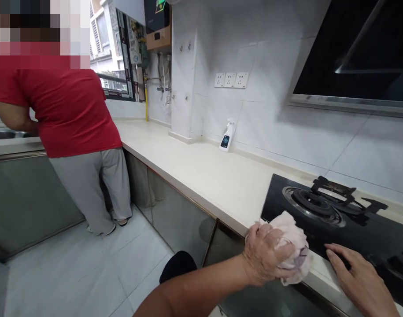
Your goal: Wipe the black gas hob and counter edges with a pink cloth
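The left hand (265, 255), at four o'clock from the middle of the view, is closed around a crumpled pale pink cloth with a purple patch (292, 242), holding it at the near left corner of a flat black glass gas hob (333, 235). The right hand (356, 275), at about four o'clock, is open, with slightly spread fingers (336, 252) lying on the hob's glass. A round black burner (315, 204) sits beyond the cloth, at three o'clock. A long cream countertop (201, 171) runs toward twelve o'clock, and a white spray bottle with a dark blue label (226, 138) stands on it against the pale tiled wall. At ten o'clock, a co-worker in a red T-shirt and grey trousers (72, 119) stands at the counter, their hands hidden from view. A black glass range hood (353, 53) hangs at two o'clock.
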